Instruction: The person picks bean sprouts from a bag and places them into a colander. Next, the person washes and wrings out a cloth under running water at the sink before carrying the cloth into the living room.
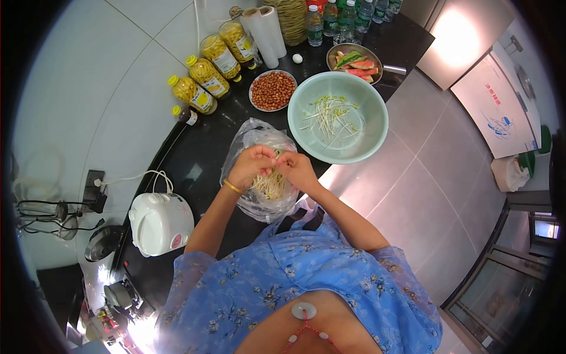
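My left hand [254,164], with a gold bangle at the wrist, and my right hand [295,170] meet over an open clear plastic bag [240,141]. Fingertips of both hands are pinched close together; whatever sits between them is too small to make out, perhaps part of a sprout. Below the hands, a heap of bean sprouts [270,186] lies in the bag. To the right of the bag, a pale green basin [368,141] holds some loose bean sprouts [331,118] with yellow-green heads.
Behind the bag are a plate of peanuts [272,90], an egg [297,58] and a pan [380,71] of watermelon rinds. Yellow-capped jars [207,76] line the wall, with water bottles [315,26] at the back. A white rice cooker [160,224] stands left.
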A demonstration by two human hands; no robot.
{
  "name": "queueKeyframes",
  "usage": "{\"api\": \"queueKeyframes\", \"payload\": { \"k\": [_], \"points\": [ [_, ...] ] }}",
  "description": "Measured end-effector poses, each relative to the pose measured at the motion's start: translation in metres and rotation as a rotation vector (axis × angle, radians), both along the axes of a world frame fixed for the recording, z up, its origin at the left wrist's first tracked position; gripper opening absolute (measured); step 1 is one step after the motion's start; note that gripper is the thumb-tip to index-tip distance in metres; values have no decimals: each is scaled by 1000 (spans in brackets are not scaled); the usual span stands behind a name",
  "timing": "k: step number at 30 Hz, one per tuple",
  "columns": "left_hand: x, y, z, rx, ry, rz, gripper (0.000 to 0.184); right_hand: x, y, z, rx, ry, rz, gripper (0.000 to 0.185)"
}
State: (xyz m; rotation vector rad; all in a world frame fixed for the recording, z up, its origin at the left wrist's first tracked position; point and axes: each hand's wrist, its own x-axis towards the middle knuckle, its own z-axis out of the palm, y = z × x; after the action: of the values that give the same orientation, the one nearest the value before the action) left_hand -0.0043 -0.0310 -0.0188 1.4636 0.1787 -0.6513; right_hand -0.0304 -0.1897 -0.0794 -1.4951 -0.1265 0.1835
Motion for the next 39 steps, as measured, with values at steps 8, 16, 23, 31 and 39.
{"api": "queueKeyframes", "payload": {
  "k": [8, 16, 23, 31, 39],
  "points": [
    [2, -8, 10, -25, -18, 23, 10, 5, 11, -11, 567, 540, 8, 5],
    [63, -88, 10, -199, -129, -16, 35, -9, 13, -27, 727, 830, 27, 11],
    [69, -52, -7, -32, -302, -1, 32, -19, -11, -30, 767, 794, 25, 17],
    [4, 40, -98, 571, -488, -222, 15, -19, -16, -23, 824, 765, -49, 14],
    [7, 6, -115, 1150, -763, -293, 15, -36, -10, -16, 811, 732, -73, 13]
  ]
}}
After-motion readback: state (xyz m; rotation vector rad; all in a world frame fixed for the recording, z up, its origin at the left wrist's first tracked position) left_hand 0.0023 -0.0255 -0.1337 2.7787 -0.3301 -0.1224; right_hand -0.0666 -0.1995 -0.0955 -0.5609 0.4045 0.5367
